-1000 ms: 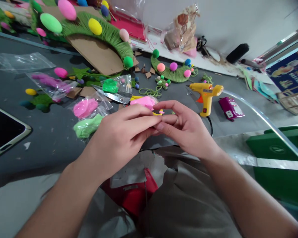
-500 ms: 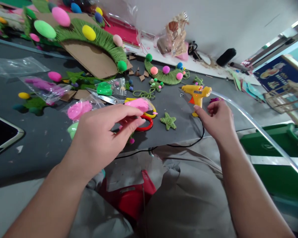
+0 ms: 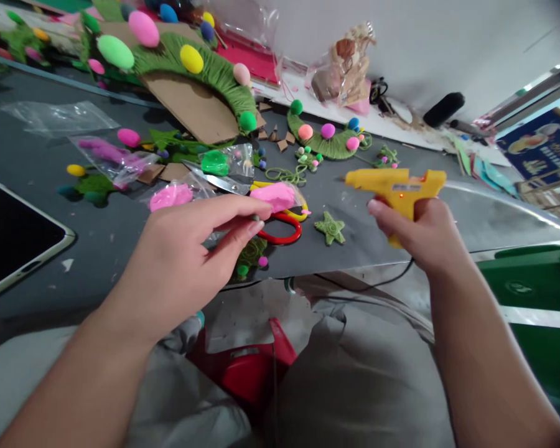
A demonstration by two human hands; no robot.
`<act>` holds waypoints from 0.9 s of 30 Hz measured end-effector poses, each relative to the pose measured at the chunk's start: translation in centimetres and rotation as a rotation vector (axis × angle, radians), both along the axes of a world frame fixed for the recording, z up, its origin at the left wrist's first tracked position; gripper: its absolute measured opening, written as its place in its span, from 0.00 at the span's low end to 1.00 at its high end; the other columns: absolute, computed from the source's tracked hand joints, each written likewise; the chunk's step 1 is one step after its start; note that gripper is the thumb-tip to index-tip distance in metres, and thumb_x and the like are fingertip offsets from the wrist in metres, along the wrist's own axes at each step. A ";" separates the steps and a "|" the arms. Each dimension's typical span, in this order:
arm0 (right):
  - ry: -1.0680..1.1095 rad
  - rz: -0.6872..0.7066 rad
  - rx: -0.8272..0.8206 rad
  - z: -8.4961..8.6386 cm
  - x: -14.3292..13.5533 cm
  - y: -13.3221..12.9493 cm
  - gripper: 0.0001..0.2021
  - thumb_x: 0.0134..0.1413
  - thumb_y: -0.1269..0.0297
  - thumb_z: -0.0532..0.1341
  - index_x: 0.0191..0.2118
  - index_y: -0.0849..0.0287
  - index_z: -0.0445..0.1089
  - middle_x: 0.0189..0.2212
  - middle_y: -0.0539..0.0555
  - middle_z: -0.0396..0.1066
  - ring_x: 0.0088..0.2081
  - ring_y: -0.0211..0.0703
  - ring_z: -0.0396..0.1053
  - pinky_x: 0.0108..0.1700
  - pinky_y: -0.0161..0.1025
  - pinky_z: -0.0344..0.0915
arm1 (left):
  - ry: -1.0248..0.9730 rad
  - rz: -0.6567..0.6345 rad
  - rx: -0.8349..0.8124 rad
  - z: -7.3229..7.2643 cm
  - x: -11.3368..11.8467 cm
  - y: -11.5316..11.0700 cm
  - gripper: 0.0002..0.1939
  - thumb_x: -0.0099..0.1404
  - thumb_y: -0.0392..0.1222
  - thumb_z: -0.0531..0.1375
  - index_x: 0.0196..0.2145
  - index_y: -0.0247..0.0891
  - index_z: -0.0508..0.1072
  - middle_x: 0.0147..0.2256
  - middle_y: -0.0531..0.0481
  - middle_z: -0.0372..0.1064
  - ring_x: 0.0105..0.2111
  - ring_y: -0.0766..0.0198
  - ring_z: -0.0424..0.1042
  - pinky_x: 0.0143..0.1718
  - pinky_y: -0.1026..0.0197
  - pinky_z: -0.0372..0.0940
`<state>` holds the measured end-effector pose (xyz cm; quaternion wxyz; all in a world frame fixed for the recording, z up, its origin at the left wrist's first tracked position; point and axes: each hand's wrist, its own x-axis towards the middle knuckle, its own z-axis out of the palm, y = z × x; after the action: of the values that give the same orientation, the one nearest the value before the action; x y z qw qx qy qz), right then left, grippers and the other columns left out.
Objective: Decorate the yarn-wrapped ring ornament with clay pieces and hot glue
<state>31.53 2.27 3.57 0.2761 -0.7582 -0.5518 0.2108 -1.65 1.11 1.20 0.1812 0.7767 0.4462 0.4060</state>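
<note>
My right hand (image 3: 422,233) grips the handle of a yellow glue gun (image 3: 392,186), whose nozzle points left; a small red light glows on its side. My left hand (image 3: 191,255) is closed in a pinch, thumb against forefinger, with a tiny dark bit at the fingertips that is too small to name. Just beyond those fingers lie scissors with a red and yellow handle (image 3: 282,239) and a bag of pink pieces (image 3: 275,197). Between my hands a green yarn-wrapped star (image 3: 330,228) rests on the grey table. Partly behind my left fingers is a green piece with small pompoms (image 3: 252,255).
A large green yarn-wrapped ring with colourful balls (image 3: 191,59) stands at the back left. Behind the star lies a smaller green crescent (image 3: 326,144). A phone or tablet (image 3: 18,239) sits at the left edge. Green bins (image 3: 536,280) stand at the right, below the table.
My right hand has lifted the glue gun off the table and now wraps around its handle. My left hand stays in its pinch. The view has shifted slightly, moving the table things rightward.
</note>
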 end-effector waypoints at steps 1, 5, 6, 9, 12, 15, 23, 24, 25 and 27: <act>0.060 0.099 -0.088 0.5 -1.0 -1.0 0.21 0.52 0.43 0.72 0.35 0.59 0.76 0.25 0.50 0.68 0.26 0.39 0.63 0.27 0.38 0.60 | 0.018 0.013 0.023 0.1 0.0 0.0 0.10 0.74 0.37 0.63 0.47 0.48 0.82 0.40 0.61 0.83 0.34 0.68 0.81 0.34 0.69 0.73; 0.133 0.473 -0.280 1.4 -4.7 -3.4 0.20 0.59 0.45 0.68 0.29 0.57 0.71 0.21 0.46 0.61 0.24 0.34 0.56 0.25 0.34 0.55 | 0.060 0.059 0.094 0.2 0.2 0.2 0.05 0.72 0.40 0.66 0.45 0.44 0.82 0.38 0.59 0.83 0.33 0.68 0.79 0.38 0.69 0.72; 0.145 0.520 -0.310 1.4 -5.3 -3.5 0.18 0.61 0.47 0.67 0.30 0.57 0.71 0.21 0.45 0.61 0.24 0.34 0.57 0.25 0.33 0.56 | 0.060 0.070 0.105 0.2 0.3 0.3 0.05 0.71 0.40 0.68 0.44 0.43 0.82 0.39 0.59 0.83 0.34 0.68 0.79 0.40 0.68 0.72; 0.153 0.572 -0.348 0.9 -6.2 -3.2 0.14 0.64 0.52 0.65 0.32 0.57 0.72 0.22 0.45 0.65 0.24 0.33 0.59 0.25 0.32 0.58 | 0.058 0.056 0.136 0.0 0.2 0.5 0.05 0.68 0.36 0.69 0.43 0.41 0.82 0.40 0.56 0.83 0.38 0.65 0.80 0.45 0.67 0.73; 0.136 0.526 -0.335 0.4 -6.3 -2.9 0.11 0.63 0.56 0.64 0.33 0.57 0.72 0.22 0.45 0.66 0.23 0.33 0.61 0.25 0.32 0.59 | 0.062 0.007 0.156 -0.1 0.0 0.5 0.08 0.68 0.30 0.67 0.42 0.40 0.82 0.41 0.55 0.83 0.41 0.66 0.79 0.46 0.66 0.71; 0.106 0.472 -0.307 0.1 -6.2 -2.9 0.08 0.61 0.59 0.64 0.33 0.57 0.74 0.23 0.46 0.68 0.25 0.36 0.64 0.26 0.33 0.63 | 0.073 -0.007 0.154 -0.1 -0.2 0.4 0.07 0.69 0.29 0.66 0.42 0.37 0.81 0.40 0.54 0.83 0.40 0.67 0.78 0.44 0.67 0.70; 0.087 0.463 -0.313 -0.2 -6.4 -3.0 0.05 0.58 0.63 0.64 0.37 0.56 0.76 0.28 0.48 0.74 0.29 0.39 0.69 0.30 0.34 0.68 | 0.084 -0.009 0.173 -0.2 0.0 0.6 0.06 0.70 0.31 0.66 0.43 0.35 0.82 0.40 0.53 0.83 0.38 0.69 0.78 0.43 0.69 0.67; 0.080 0.468 -0.305 -0.3 -6.4 -3.0 0.04 0.58 0.63 0.64 0.37 0.56 0.75 0.28 0.48 0.74 0.29 0.39 0.69 0.30 0.34 0.68 | 0.090 0.004 0.172 -0.2 -0.1 0.6 0.06 0.70 0.32 0.66 0.44 0.36 0.82 0.40 0.54 0.83 0.37 0.70 0.78 0.41 0.69 0.67; 0.070 0.470 -0.297 -0.3 -6.4 -3.0 0.04 0.58 0.64 0.64 0.37 0.56 0.75 0.28 0.48 0.73 0.29 0.39 0.69 0.30 0.34 0.68 | 0.100 0.018 0.166 -0.2 -0.1 0.5 0.07 0.71 0.33 0.66 0.45 0.37 0.82 0.39 0.55 0.83 0.36 0.70 0.78 0.40 0.69 0.67; 0.052 0.469 -0.284 -0.4 -6.4 -3.1 0.04 0.57 0.65 0.63 0.36 0.57 0.75 0.27 0.48 0.74 0.28 0.39 0.69 0.30 0.34 0.68 | 0.126 0.047 0.144 -0.3 -0.1 0.5 0.07 0.72 0.34 0.65 0.46 0.40 0.81 0.39 0.57 0.82 0.34 0.69 0.77 0.37 0.69 0.67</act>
<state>25.13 -0.79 3.19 0.1247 -0.6351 -0.6698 0.3639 -1.80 1.59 0.94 0.0873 0.8010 0.4444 0.3916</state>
